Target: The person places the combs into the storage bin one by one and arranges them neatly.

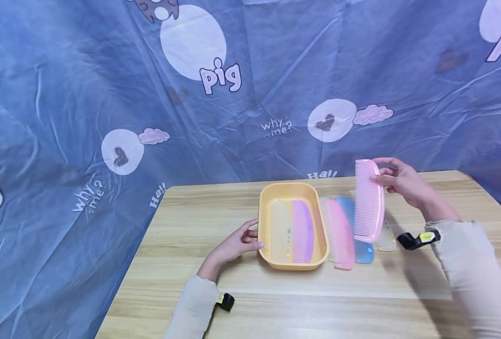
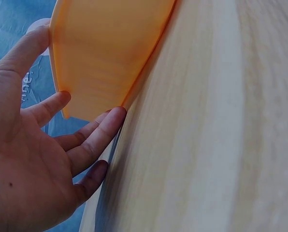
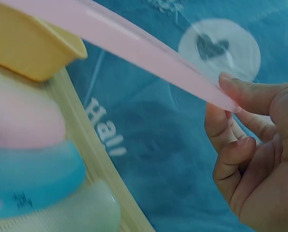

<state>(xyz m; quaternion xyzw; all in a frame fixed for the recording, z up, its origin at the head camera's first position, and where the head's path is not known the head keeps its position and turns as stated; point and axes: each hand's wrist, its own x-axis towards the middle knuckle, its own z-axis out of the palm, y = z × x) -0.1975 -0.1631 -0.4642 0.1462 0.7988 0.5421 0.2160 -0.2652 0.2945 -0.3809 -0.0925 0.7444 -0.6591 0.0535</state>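
My right hand [image 1: 403,181] pinches a pink comb [image 1: 370,202] near its upper end, thumb on one side and fingers on the other. The comb hangs upright over the row of combs, teeth to the left. At the left end of a yellow plastic tray [image 1: 323,235], my left hand [image 1: 235,242] holds on, thumb at the rim and fingertips against the outer wall [image 2: 100,67]. Inside the tray lie a cream comb [image 1: 279,230] and a purple comb [image 1: 303,230], side by side.
Right of the tray, another pink comb [image 1: 341,235], a blue comb [image 1: 364,254] and a pale green comb [image 3: 86,212] overlap on the wooden table [image 1: 199,207]. Behind the table's far edge hangs a blue printed cloth [image 1: 242,155]. Black camera straps circle both wrists.
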